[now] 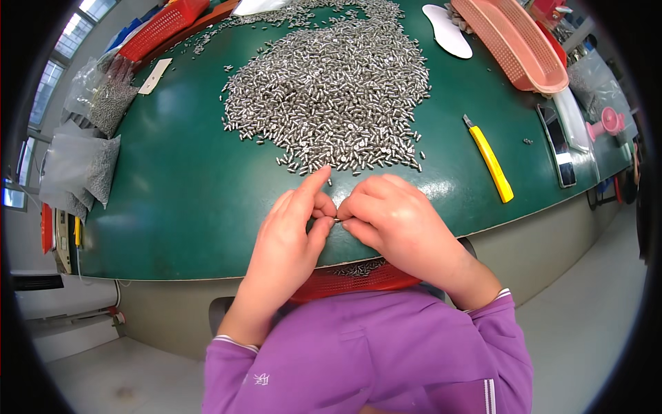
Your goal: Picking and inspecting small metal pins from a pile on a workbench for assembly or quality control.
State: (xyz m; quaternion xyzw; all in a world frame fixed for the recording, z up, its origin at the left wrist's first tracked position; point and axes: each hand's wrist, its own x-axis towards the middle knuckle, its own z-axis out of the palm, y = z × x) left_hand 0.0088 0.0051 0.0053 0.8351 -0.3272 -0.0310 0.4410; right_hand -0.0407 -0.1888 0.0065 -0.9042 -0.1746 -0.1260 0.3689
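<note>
Close to the table's front edge, my left hand [291,224] and my right hand [398,212] meet fingertip to fingertip. Between them is a small silvery metal piece [337,220], mostly covered by the fingers. Both hands are closed in a pinch on it; the left index finger stretches forward toward the pile. Just beyond my fingertips spreads a big heap of small cylindrical metal parts [338,93], with one loose part [329,182] lying near the left index fingertip. Below the table edge, a red plastic basket [321,284] with similar parts sits at my lap.
A yellow utility knife [493,162] lies right of the heap, with a phone [557,145] further right. Pink baskets [514,45] and a white insole-shaped piece [448,32] are at the far right. Bags of parts [102,169] line the left edge of the green table [165,207].
</note>
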